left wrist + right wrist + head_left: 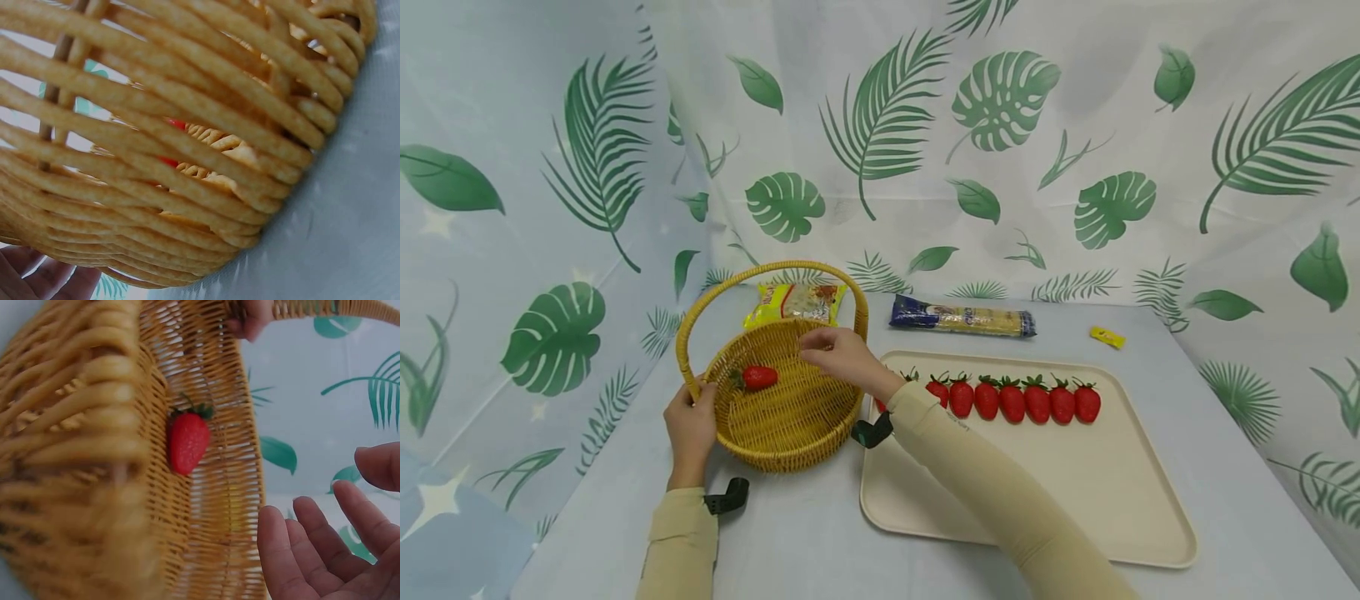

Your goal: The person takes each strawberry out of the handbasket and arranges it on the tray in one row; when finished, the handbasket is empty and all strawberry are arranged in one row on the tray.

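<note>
A round wicker basket (797, 421) with a tall arched handle stands on the left of the table. My left hand (691, 425) grips its left rim by the foot of the handle; in the left wrist view its fingers (47, 278) show at the weave. Inside the basket lies one red strawberry (760, 377), also visible in the right wrist view with its green leaves (189, 442). Over the basket's right side hovers my right hand (842, 360), its fingers loosely spread and holding nothing. A row of several strawberries (1012, 402) lies on a beige tray (1108, 475), partly hidden by my right forearm.
Behind the basket is a yellow snack bag (765, 312). A long blue-ended pack of pasta (962, 317) lies behind the tray, and a small yellow packet (1107, 337) is further right. Leaf-patterned cloth (925, 167) closes off the back and sides.
</note>
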Available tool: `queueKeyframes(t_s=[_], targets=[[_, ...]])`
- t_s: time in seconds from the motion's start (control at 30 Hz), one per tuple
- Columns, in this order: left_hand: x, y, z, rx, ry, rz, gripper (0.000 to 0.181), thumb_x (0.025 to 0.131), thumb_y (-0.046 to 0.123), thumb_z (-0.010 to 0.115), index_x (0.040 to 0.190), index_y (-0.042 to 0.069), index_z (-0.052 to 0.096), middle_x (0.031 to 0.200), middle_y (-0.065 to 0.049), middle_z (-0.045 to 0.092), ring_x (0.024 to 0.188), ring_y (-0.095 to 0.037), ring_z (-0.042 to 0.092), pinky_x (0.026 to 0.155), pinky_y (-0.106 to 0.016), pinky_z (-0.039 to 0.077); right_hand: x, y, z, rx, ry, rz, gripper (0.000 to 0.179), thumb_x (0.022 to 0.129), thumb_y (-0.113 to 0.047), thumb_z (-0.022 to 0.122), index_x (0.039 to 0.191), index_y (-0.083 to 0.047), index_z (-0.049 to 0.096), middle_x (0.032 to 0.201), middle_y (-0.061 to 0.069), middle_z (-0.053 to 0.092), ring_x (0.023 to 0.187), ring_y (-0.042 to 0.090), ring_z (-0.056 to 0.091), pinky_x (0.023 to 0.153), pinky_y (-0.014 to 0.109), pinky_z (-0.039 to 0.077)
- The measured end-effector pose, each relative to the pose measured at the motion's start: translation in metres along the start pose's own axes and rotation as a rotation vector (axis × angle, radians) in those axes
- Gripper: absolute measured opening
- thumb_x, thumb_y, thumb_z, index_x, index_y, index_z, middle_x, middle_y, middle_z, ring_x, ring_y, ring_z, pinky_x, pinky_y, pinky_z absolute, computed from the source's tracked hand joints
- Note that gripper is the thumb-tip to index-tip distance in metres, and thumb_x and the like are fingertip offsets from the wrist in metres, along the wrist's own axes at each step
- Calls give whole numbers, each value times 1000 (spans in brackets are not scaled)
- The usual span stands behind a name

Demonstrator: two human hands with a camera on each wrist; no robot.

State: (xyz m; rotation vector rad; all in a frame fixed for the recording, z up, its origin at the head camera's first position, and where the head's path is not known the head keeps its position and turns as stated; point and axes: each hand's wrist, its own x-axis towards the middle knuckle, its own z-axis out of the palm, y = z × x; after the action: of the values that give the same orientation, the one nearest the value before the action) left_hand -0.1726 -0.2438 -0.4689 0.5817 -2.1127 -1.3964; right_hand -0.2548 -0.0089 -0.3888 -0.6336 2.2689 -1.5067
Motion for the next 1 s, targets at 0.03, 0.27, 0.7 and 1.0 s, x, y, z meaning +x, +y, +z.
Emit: queueKeyframes(t_s=[0.03,0.27,0.7,1.0], targets=[[0,0,0,2,1,0,22,99,21,53,89,2,59,110,-18,65,72,-17,46,54,-20,36,3,-1,2,7,1,7,34,97,-28,61,128,-14,63,118,1,64,96,16,65,80,33,54],[0,-1,0,-3,6,8,23,98,22,54,91,1,61,111,-19,66,71,-17,48,54,-21,37,21,-6,17,71,16,37,31,96,-28,63,125,-16,65,118,0,64,106,21,63,86,42,53],[3,-2,0,-36,-18,11,24,99,22,53,90,1,58,125,-20,62,104,-29,57,69,-24,40,50,7,32,327,22,58,38,97,-25,62,129,-4,61,121,5,63,120,32,55,96,50,47],[3,-4,1,-22,-40,33,26,99,24,54,92,0,62,124,-19,63,104,-30,58,70,-27,42,59,18,48,237,-7,66,35,96,-24,64,126,-7,64,117,3,65,114,34,59,91,48,50]])
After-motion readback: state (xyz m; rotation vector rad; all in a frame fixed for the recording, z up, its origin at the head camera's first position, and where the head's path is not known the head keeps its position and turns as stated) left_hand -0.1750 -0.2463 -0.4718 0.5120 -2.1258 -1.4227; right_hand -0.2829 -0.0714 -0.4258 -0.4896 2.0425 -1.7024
